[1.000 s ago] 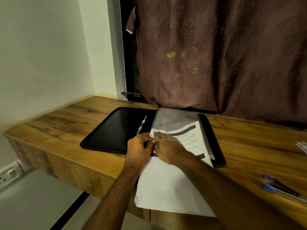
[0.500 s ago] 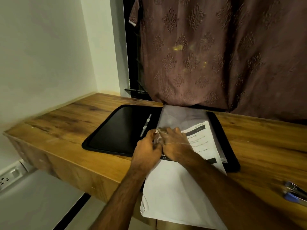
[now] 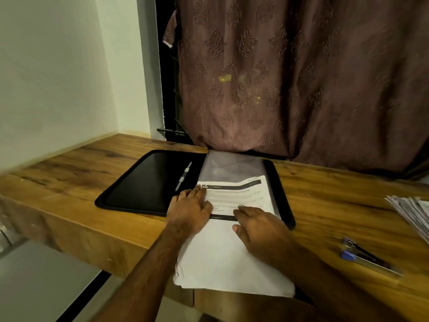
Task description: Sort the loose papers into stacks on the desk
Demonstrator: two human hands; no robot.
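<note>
At centre frame, both hands lie flat on the papers (image 3: pixel 232 256): the left hand (image 3: pixel 189 209) presses with straight fingers at the left edge of the printed sheet (image 3: pixel 241 194), and the right hand (image 3: pixel 260 225) rests open just to its right, neither grip curled round anything. The papers sit half on the open black folder (image 3: pixel 144 184) and half past the front edge of the bench (image 3: pixel 76 182), drooping at lower centre. If either hand lifts, I judge the overhang could drag the bundle to the floor, or the top sheet could skew; another stack (image 3: pixel 413 212) waits at far right.
</note>
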